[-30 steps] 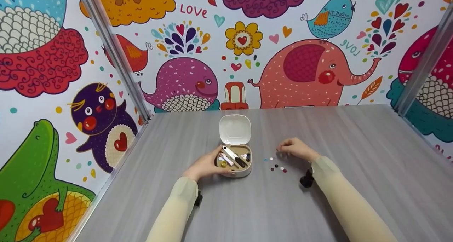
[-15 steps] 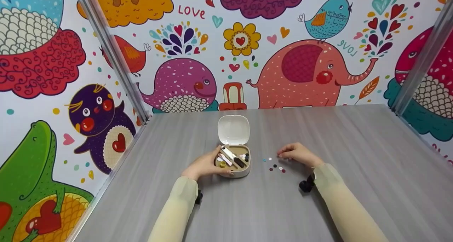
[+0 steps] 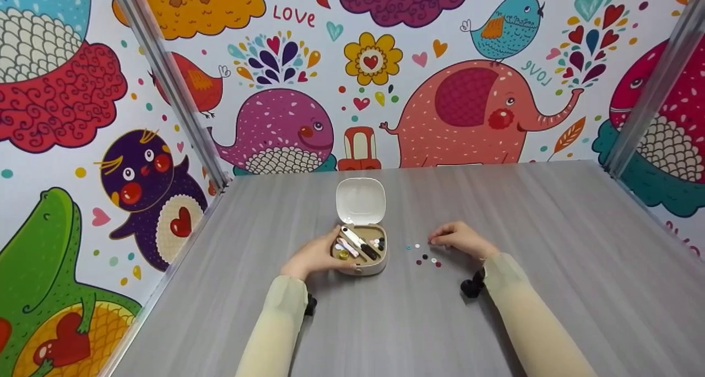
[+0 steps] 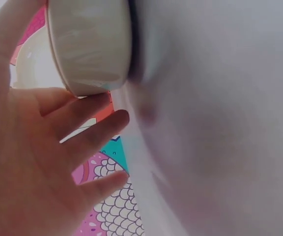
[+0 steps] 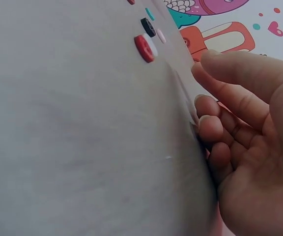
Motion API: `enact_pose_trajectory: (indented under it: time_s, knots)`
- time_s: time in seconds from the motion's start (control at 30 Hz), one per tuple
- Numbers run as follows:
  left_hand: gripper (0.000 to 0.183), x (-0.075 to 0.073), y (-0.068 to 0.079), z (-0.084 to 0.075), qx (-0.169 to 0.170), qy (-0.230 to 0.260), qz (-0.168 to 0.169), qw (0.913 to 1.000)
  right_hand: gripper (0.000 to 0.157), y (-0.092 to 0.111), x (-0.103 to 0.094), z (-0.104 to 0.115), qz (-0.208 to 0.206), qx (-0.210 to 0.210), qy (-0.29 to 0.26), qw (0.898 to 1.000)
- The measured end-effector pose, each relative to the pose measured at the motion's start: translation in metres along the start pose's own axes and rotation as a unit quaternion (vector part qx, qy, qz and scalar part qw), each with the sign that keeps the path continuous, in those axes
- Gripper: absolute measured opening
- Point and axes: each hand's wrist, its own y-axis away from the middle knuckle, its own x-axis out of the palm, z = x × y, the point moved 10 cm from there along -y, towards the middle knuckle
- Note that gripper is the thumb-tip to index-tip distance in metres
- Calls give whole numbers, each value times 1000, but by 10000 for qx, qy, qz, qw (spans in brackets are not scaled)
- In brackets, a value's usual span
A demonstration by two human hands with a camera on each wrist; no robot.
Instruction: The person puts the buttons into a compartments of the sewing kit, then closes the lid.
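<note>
My left hand (image 3: 315, 259) grips the left side of a small white sewing box (image 3: 377, 268), thumb along its front wall and fingers behind. The lid (image 3: 361, 200) stands raised. Inside lie a white-and-black tool (image 3: 359, 243), a pale pink-and-white item (image 3: 347, 248), a small gold round item (image 3: 343, 254) and several buttons (image 3: 380, 244). My right hand (image 3: 464, 239) is low over the table, right of several loose buttons. Its fingers are loosely bent, with no object visible between thumb and forefinger. A red button (image 5: 145, 48) and a black button (image 5: 148, 27) lie before its fingertips.
The grey table (image 3: 352, 333) reaches back to a wall (image 3: 308, 52) printed with cartoon animals. A metal post (image 3: 171, 85) stands at the left corner, another post (image 3: 650, 107) at the right. The loose teal button (image 3: 408, 248) lies closest to the box.
My right hand has come slightly down and nearer to me beside the loose buttons. My left hand keeps its grip on the box. The head view has shifted a little.
</note>
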Motion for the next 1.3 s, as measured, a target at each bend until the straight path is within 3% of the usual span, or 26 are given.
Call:
enact_pose_trajectory:
  time_s: [0.83,1.17,1.3]
  knots:
    - [111,3,1,3,70,729,-97,9973,26,-1,2,0,-98,-47,-268,9996]
    - [113,3,3,5,-102,694,-62,9975,22,14,6,37,-101,-211,-5,9997]
    - [114,4,2,6,-116,723,-50,9973,21,8,10,23,74,-242,70,9997]
